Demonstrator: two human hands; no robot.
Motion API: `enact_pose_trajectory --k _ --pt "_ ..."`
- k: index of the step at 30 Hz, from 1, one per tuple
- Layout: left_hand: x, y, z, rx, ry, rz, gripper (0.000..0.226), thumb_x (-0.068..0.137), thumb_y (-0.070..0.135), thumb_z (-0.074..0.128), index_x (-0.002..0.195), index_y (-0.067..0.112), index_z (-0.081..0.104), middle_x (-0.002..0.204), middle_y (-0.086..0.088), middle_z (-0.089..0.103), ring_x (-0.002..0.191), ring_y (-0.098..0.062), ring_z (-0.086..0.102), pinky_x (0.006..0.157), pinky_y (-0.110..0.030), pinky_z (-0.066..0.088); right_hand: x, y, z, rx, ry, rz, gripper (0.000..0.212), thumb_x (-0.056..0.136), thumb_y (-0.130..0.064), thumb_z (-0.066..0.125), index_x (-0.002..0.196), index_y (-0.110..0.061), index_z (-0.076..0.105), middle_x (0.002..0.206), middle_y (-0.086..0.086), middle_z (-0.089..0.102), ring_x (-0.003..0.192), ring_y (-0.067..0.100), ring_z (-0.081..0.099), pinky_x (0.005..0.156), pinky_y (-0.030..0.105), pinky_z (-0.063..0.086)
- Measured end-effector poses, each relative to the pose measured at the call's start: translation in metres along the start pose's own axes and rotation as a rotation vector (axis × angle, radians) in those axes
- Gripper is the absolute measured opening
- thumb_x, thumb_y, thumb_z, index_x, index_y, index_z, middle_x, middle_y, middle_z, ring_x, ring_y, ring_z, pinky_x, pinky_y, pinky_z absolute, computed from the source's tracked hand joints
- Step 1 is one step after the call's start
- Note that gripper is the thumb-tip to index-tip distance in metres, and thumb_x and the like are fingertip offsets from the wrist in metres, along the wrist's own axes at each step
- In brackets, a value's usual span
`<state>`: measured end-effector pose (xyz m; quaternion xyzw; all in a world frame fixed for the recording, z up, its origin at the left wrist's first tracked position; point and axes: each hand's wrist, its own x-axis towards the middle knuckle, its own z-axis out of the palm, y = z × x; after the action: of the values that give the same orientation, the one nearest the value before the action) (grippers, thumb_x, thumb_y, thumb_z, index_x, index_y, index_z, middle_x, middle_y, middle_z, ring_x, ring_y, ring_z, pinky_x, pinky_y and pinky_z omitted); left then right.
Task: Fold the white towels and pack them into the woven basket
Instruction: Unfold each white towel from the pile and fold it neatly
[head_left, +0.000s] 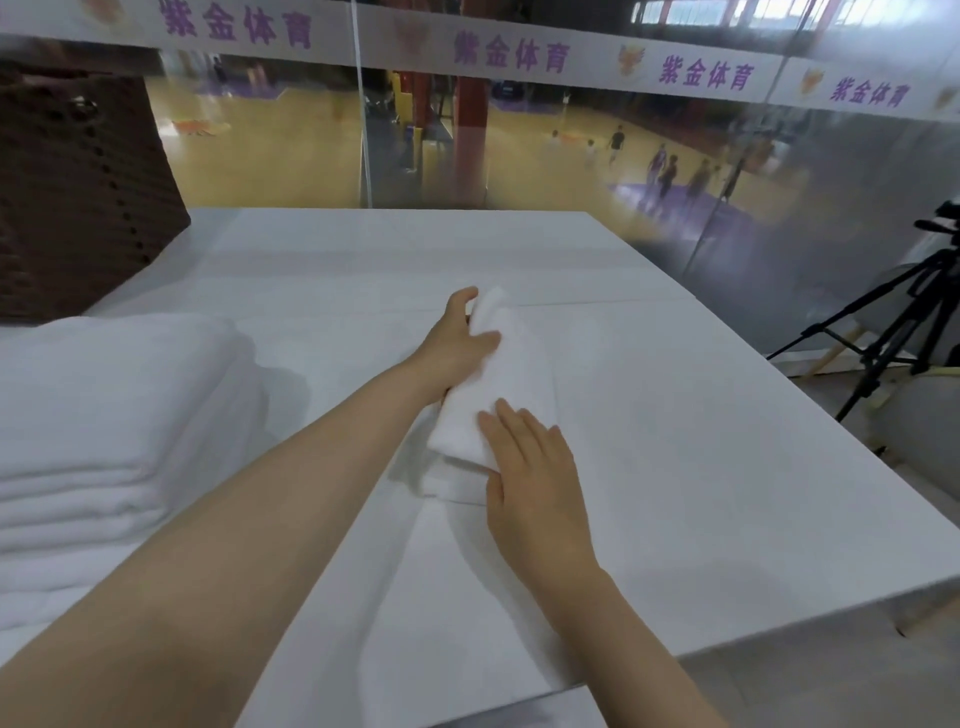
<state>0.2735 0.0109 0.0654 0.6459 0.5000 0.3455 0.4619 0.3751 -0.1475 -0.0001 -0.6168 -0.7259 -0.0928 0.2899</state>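
Head view looks down on a white tabletop (675, 415) with 1 narrow folded white towel (483, 384) lying at the centre of the frame, running from lower left to upper right. At its far end the left hand (457, 332) grips the towel, the fingers curled over the raised end and the thumb (480, 340) pressed across the cloth. At the near end the right hand (530, 467) lies flat on the towel, its fingers (511, 426) straight and close together, pressing the fold down. Both bare forearms reach in from the bottom of the frame. At the left edge of the frame sits a stack of folded white towels (104, 415), apart from the hands. In the upper left corner a dark brown woven basket (78, 192) stands behind that stack. At the right edge, beyond the tabletop, a black tripod (883, 322) stands on the floor. Behind the tabletop, a glass wall (571, 145) with purple lettering shows a blurred sports court.
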Motion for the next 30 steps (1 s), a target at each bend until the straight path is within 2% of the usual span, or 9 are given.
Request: enact_pose_trajectory --k 4,8,12,15,18,22,24,26,30 --pt "0.003 -0.021 0.001 0.158 0.024 -0.188 0.060 0.095 0.027 0.052 0.147 0.020 0.024 0.129 -0.007 0.053 0.105 -0.024 0.057 0.085 -0.033 0.050 -0.001 0.005 0.002 -0.040 -0.126 -0.095 0.061 0.077 -0.005 0.029 0.126 -0.017 0.062 0.131 0.001 0.062 0.119 0.026 0.060 0.109 0.043 0.030" --pt "0.004 -0.025 -0.002 0.034 0.030 -0.290 0.051 0.093 0.023 0.052 0.139 0.020 0.030 0.118 -0.006 0.056 0.099 -0.025 0.060 0.079 -0.037 0.055 -0.002 0.016 -0.003 0.114 -0.138 0.072 0.055 0.081 -0.010 0.048 0.136 -0.018 0.050 0.147 0.012 0.046 0.131 0.029 0.045 0.110 0.042 0.037" --pt "0.008 -0.028 -0.009 -0.246 -0.021 -0.394 0.053 0.079 0.028 0.071 0.124 0.004 0.056 0.111 -0.012 0.068 0.096 -0.028 0.068 0.084 -0.041 0.057 -0.007 0.020 -0.012 0.198 -0.286 0.180 0.058 0.096 -0.015 0.052 0.150 -0.023 0.033 0.162 0.003 0.016 0.149 0.024 0.015 0.113 0.038 0.033" --pt "0.005 -0.010 -0.012 -0.301 -0.145 -0.427 0.035 0.084 0.031 0.074 0.109 0.007 0.065 0.105 -0.011 0.072 0.091 -0.025 0.071 0.073 -0.033 0.057 -0.004 0.018 -0.015 0.188 -0.249 0.192 0.057 0.095 -0.018 0.052 0.149 -0.024 0.035 0.161 -0.001 0.021 0.148 0.020 0.020 0.107 0.036 0.039" --pt "0.003 0.009 -0.013 -0.397 -0.334 -0.425 0.033 0.090 0.023 0.067 0.117 0.005 0.064 0.114 -0.013 0.071 0.100 -0.027 0.070 0.078 -0.036 0.058 -0.004 0.019 -0.013 0.217 -0.207 0.205 0.057 0.092 -0.015 0.056 0.146 -0.020 0.040 0.157 0.002 0.030 0.143 0.022 0.030 0.105 0.038 0.044" --pt "0.009 0.010 -0.010 -0.556 -0.285 -0.411 0.033 0.093 0.014 0.060 0.123 0.001 0.058 0.116 -0.018 0.067 0.103 -0.031 0.067 0.084 -0.042 0.055 -0.007 0.023 -0.014 0.204 -0.140 0.226 0.065 0.090 0.000 0.049 0.150 -0.022 0.035 0.158 0.003 0.027 0.143 0.023 0.030 0.103 0.034 0.042" --pt "0.012 -0.005 -0.005 -0.424 -0.138 -0.408 0.041 0.090 0.011 0.063 0.128 -0.001 0.053 0.118 -0.019 0.065 0.102 -0.033 0.066 0.085 -0.044 0.055 -0.007 0.026 -0.014 0.136 -0.151 0.240 0.067 0.088 0.005 0.046 0.149 -0.022 0.037 0.158 0.005 0.030 0.142 0.025 0.034 0.101 0.036 0.044" --pt "0.014 -0.019 -0.003 -0.188 -0.012 -0.381 0.052 0.086 0.013 0.068 0.132 0.002 0.045 0.123 -0.016 0.060 0.103 -0.031 0.064 0.084 -0.043 0.056 -0.008 0.028 -0.010 0.067 -0.177 0.179 0.065 0.080 0.009 0.050 0.140 -0.018 0.049 0.149 0.011 0.044 0.131 0.033 0.049 0.088 0.040 0.055" --pt "0.008 -0.019 -0.005 0.186 0.041 -0.264 0.063 0.090 0.020 0.061 0.142 0.011 0.027 0.130 -0.011 0.052 0.104 -0.028 0.056 0.081 -0.034 0.049 -0.009 0.034 -0.004 -0.001 -0.229 0.127 0.062 0.079 0.001 0.033 0.135 -0.017 0.051 0.144 0.015 0.049 0.122 0.038 0.055 0.082 0.044 0.057"
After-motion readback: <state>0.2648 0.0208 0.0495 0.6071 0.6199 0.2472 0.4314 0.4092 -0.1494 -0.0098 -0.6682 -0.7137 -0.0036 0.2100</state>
